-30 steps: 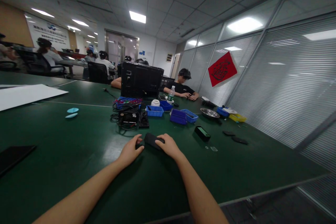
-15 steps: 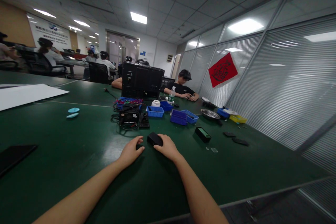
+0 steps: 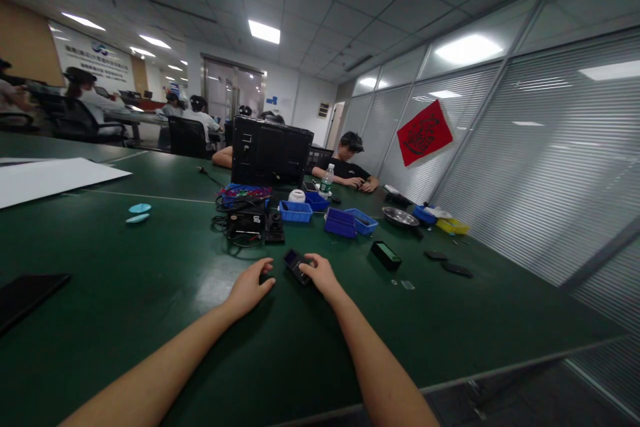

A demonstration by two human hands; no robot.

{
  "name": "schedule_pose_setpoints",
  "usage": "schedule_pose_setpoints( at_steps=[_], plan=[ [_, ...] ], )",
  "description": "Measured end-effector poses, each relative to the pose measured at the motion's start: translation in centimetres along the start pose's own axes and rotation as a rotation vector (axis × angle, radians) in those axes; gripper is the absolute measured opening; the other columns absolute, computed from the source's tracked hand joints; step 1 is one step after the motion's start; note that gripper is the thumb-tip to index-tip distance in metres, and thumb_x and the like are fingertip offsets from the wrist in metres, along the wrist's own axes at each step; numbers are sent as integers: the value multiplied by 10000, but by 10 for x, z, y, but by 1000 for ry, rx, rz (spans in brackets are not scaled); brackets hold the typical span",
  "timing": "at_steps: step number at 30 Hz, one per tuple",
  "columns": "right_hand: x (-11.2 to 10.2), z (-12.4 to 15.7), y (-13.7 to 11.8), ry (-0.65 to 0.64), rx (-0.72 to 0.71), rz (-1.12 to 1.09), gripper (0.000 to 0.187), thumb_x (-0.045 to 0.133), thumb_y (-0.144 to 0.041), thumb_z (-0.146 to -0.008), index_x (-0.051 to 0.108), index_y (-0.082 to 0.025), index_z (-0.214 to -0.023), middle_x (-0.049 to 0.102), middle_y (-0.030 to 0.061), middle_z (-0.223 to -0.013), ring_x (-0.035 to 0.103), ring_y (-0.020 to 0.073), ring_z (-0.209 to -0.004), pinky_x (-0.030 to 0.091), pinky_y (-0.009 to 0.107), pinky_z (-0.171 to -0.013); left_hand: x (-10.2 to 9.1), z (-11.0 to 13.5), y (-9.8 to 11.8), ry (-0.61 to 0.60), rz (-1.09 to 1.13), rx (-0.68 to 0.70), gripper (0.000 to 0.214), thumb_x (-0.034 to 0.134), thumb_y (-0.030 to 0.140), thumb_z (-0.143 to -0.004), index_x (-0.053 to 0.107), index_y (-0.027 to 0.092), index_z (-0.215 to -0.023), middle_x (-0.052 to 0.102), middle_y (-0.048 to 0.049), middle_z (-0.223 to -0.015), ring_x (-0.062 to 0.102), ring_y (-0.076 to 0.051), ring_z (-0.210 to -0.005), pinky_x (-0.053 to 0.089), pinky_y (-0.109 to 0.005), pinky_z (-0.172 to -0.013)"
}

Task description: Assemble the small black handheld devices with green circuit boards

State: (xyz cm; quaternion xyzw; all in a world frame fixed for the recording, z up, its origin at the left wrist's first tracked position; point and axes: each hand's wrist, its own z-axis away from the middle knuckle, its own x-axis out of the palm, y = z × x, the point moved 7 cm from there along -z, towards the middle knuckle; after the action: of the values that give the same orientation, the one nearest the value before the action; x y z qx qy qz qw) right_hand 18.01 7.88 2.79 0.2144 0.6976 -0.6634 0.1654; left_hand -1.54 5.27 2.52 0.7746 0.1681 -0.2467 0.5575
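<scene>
Right hand grip clasps the small black device, which is tipped up on edge on the green bench, centre near. Left hand lies palm down just left of the device, grip released, holding nothing. Blue trays and cable tangle sit farther back

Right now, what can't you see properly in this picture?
What the small black device is: too small in the head view, and the right hand covers its near end.
The dark bit under the left hand: its fingers hide most of it, head view.
The black slab at the left: cut off by the picture's edge.
The writing on the red sign: too small and blurred.
</scene>
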Motion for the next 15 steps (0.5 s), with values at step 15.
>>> schedule_pose_setpoints(
  at_steps=[15],
  plan=[
    [-4, -1, 2, -74, -37, 15, 334, 585, -284, -688, 588, -129, -983, 511, -15, -612, 477, 102, -550, 364, 209, -522, 1, -1, -2, -9, 14, -10, 468, 541, 247, -684, 477, 177, -1142, 605, -61, -1055, 566, -175, -956, 410, -311, -896]
  ],
)
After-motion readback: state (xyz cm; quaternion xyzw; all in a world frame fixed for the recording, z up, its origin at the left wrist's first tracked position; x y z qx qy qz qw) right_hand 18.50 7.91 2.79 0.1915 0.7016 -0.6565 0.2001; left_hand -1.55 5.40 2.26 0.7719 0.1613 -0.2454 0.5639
